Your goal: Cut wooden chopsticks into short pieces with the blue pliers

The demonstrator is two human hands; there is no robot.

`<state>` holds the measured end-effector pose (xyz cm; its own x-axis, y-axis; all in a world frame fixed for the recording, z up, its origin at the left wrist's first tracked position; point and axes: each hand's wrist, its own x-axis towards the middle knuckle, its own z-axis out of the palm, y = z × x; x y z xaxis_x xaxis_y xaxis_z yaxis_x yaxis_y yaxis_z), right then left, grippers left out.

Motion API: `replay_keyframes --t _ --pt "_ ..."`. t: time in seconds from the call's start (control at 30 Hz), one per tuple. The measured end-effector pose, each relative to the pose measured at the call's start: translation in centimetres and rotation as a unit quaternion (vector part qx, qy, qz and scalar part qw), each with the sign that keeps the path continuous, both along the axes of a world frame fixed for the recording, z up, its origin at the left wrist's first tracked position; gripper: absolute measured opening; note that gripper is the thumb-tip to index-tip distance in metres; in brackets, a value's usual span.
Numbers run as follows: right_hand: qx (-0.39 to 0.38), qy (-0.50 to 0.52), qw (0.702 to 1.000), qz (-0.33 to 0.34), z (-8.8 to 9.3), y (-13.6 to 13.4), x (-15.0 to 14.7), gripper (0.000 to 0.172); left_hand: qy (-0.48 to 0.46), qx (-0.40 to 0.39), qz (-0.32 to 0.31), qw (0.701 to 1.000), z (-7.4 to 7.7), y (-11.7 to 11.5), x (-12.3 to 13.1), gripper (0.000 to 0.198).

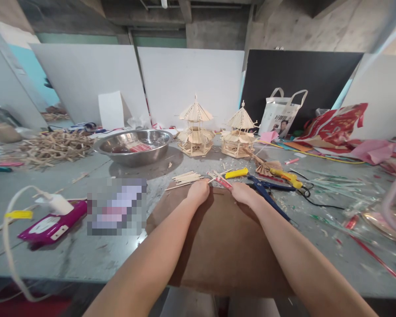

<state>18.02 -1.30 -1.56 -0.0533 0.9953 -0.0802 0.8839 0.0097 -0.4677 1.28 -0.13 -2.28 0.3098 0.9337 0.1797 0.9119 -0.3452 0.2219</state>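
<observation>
My left hand (199, 191) is closed at the far edge of the brown board (231, 246), its fingers pinching what looks like a thin wooden stick (212, 179). Just left of it lies a loose pile of pale wooden sticks (186, 177). My right hand (243, 193) is closed around a small bundle of sticks in a red and clear wrapper (223, 180), which points toward my left hand. Beyond the right hand lie a yellow-handled cutter (236, 173) and blue-handled pliers (265, 191). The fingertips of both hands are partly hidden.
Two stick-built pagoda models (196, 136) stand behind, beside a steel basin (135, 147) holding red packets. A yellow glue gun (288, 177) and clear scraps lie right. At left are a purple power strip (54, 224), its white cable, a blurred-out flat object (119, 207) and a stick heap (57, 147).
</observation>
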Motion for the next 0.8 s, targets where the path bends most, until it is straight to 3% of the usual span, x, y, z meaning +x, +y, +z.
replay_keyframes --t 0.27,0.57,0.8 --pt "-0.021 -0.104 0.991 -0.077 0.8 -0.4 0.6 0.034 0.01 0.002 0.009 1.0 -0.1 0.0 0.0 0.027" --pt "-0.018 -0.127 0.992 -0.008 1.2 -0.8 -0.2 0.032 0.012 0.029 -0.004 0.999 -0.3 -0.1 0.2 0.027" --pt "-0.012 -0.128 0.991 -0.04 0.8 -0.4 0.4 0.033 -0.05 0.067 -0.017 0.996 -0.1 -0.2 0.7 0.033"
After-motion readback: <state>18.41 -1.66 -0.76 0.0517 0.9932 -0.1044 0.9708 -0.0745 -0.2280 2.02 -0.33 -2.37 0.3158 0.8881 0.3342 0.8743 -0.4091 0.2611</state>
